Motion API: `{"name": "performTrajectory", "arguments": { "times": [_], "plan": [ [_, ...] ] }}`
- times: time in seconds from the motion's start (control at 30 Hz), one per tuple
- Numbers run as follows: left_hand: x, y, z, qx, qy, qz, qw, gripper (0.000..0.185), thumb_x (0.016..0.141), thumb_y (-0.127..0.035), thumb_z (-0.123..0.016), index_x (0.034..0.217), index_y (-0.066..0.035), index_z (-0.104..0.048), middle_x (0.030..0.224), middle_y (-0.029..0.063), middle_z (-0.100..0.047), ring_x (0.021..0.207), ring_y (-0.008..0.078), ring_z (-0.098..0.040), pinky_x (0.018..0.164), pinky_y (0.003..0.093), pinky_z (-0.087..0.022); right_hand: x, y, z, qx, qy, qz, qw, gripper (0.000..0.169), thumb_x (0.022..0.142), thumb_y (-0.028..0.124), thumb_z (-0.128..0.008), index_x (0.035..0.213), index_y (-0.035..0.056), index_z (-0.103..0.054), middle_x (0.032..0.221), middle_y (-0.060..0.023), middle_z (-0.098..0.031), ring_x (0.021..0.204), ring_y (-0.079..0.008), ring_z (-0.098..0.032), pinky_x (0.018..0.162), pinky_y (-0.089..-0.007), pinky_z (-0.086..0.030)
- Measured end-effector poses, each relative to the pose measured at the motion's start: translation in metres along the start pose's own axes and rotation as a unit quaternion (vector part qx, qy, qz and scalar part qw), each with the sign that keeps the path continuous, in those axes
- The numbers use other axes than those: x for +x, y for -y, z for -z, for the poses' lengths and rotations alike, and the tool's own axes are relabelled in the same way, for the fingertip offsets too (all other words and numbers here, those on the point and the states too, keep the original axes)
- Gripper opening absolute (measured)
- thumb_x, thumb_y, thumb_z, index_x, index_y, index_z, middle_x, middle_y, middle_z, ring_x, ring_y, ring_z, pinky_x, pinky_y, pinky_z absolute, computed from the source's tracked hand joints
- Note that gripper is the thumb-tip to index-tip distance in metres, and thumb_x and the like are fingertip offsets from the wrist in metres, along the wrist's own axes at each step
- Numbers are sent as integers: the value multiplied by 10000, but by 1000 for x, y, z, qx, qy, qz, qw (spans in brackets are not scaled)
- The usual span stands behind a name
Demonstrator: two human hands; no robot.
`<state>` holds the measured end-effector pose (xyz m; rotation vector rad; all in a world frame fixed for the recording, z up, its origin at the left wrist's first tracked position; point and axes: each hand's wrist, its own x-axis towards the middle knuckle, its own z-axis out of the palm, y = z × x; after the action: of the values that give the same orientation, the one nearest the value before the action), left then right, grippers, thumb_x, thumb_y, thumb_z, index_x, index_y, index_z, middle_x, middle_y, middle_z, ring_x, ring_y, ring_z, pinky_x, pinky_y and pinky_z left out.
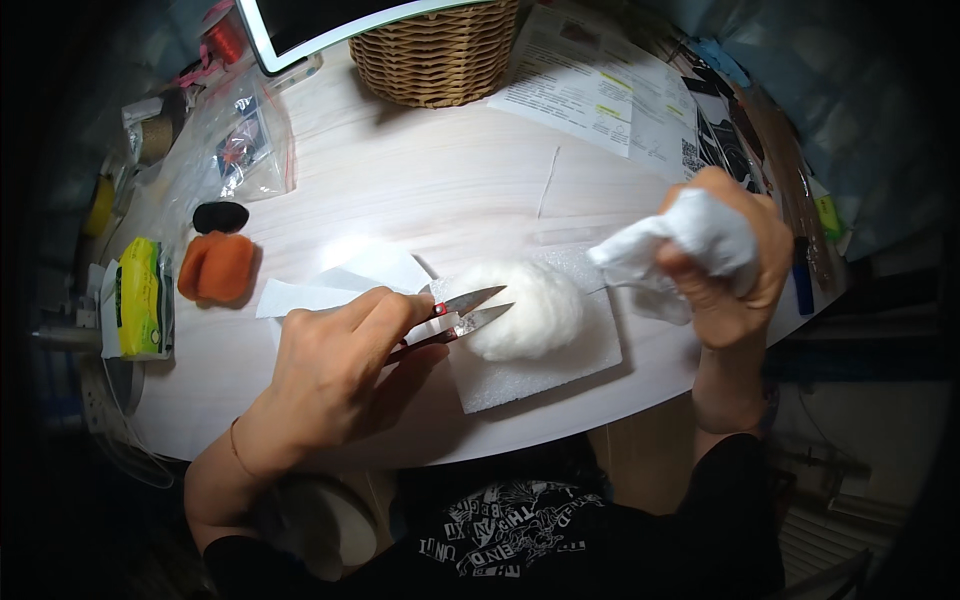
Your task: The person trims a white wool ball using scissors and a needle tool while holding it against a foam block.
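Observation:
My left hand (pixel 337 360) grips small red-handled snips (pixel 472 307), their two pointed blades spread apart. The blade tips sit over a rounded mass of white wool fibre (pixel 532 311), though whether they touch it I cannot tell. Under the wool lies a white foam pad (pixel 487 390). Off to the right, above the tabletop, my right hand (pixel 731 262) clutches a crumpled white tissue or cloth (pixel 705 225), part of it hanging down towards the foam pad's upper right corner. White sheets (pixel 375 270) lie beyond my left hand.
Orange wool (pixel 217 266) and a black piece (pixel 220 217) lie left, near a yellow tissue pack (pixel 142 300). A clear zip bag (pixel 251 150) is behind them. A wicker basket (pixel 435 60), a tablet (pixel 262 37) and printed papers (pixel 592 90) occupy the far side.

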<state>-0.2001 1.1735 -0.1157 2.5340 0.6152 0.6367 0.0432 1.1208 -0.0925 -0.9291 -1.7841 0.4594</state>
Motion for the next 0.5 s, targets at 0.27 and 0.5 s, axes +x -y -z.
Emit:
{"name": "performTrajectory", "arguments": {
  "times": [0.27,0.5],
  "plan": [
    [1,-1,1,7,8,1,1000,212,694,-94,-670,851,-25,-547,684,50,-580,459,163,-549,363,273,-394,4,-2,3,-32,40,14,999,188,706,27,-592,892,2,-602,685,-90,-612,568,-157,-610,429,-242,-481],
    [2,-1,1,-13,0,-7,1000,200,705,-92,-662,848,-20,-543,684,60,-579,463,170,-550,378,275,-417,8,-2,-2,-45,70,-29,996,80,734,43,-597,807,10,-601,645,-80,-611,500,-127,-587,426,-235,-474]
  ]
}}
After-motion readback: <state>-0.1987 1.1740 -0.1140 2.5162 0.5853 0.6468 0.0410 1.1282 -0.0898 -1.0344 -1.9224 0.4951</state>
